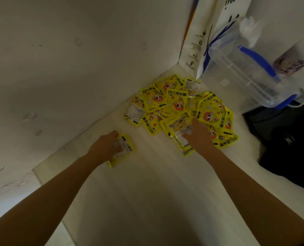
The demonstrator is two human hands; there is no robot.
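On the white top (147, 189), the left hand (106, 148) lies over a small stack (125, 150) of yellow packets, well apart from the rest and close to the wall (58, 77). Its fingers bend round the stack's far edge and the thumb lies on top, a hold that likely keeps the sorted packets squared and stops them sliding. To the right and a little farther, the right hand (200, 136) reaches onto a face-down packet (180, 129) at the near edge of the pile (174, 103). Blur hides whether its fingers pinch that packet or only press on it. The pile is a loose heap in the corner, packets overlapping, some face up and some face down, so pulling one free probably drags its neighbours. It seems the work is moving packets one at a time from pile to stack, with most left to go. A black bag (289, 142) lies just right of the pile and hems that side. Behind it stands a clear tub (250, 80) with a blue handle, a cup (289, 63) beside it. A paper bag (197, 41) leans in the corner, its foot close to the pile's far edge.
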